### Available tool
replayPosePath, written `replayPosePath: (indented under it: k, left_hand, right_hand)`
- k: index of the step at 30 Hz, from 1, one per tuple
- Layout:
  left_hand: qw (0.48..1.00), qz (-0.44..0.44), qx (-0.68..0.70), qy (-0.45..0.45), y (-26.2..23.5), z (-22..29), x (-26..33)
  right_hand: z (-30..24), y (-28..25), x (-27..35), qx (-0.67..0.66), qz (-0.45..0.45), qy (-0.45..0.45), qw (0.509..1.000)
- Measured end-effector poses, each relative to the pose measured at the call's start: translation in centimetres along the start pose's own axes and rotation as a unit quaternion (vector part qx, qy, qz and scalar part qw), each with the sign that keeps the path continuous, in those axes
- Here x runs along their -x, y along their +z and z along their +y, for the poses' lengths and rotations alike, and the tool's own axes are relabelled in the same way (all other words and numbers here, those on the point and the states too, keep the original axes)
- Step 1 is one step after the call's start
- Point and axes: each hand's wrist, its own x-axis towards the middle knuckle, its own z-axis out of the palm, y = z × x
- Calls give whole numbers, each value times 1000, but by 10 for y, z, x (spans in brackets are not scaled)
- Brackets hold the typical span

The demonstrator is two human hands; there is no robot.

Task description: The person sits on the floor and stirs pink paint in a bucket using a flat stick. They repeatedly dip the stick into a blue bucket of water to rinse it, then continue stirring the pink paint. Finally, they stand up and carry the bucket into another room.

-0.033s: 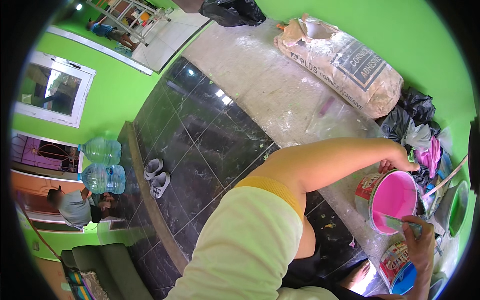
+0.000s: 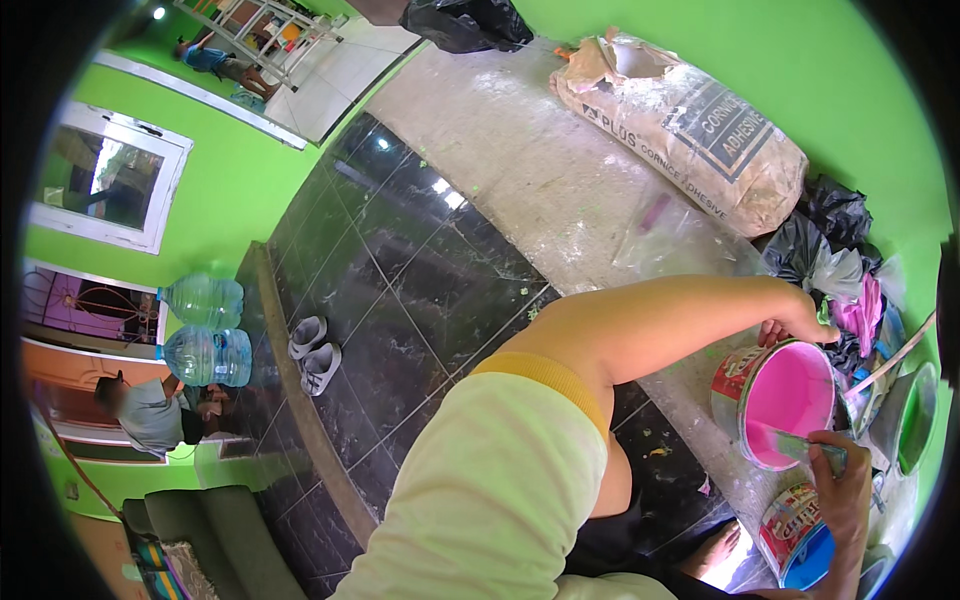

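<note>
A bucket of pink paint (image 2: 787, 395) with a red-labelled side stands tilted toward me at the right. My left hand (image 2: 797, 322) lies at its upper rim, fingers curled against the edge. Inside the bucket's near side, a flat, paint-smeared tool (image 2: 800, 449) dips its pink end into the paint. My right hand (image 2: 842, 490) is closed round the tool's other end; its exact kind is unclear. Below the pink bucket, close to my right wrist, sits a second bucket with blue inside (image 2: 808, 560).
A torn paper sack (image 2: 690, 135) leans along the green wall, with black plastic bags (image 2: 800, 245) beyond its lower end. A green-stained tub (image 2: 912, 418) stands far right. Grey sandals (image 2: 314, 355) and large water bottles (image 2: 205, 357) are at left, with another person (image 2: 152, 415) beyond.
My right hand has shifted slightly to the left with the tool, which has turned a little in the paint. My left hand and the bucket stay in place.
</note>
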Motion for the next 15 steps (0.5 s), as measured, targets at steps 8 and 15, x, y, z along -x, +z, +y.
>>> replayPosePath:
  k: [8,15]
  left_hand:
    - [1000,-3,5,-11,-5,-5,-10]
    - [1000,-11,9,-18,-4,-8,-15]
  right_hand:
    - [14,4,-23,-19,93,-52,994]
    - [1,16,-24,-73,29,-43,996]
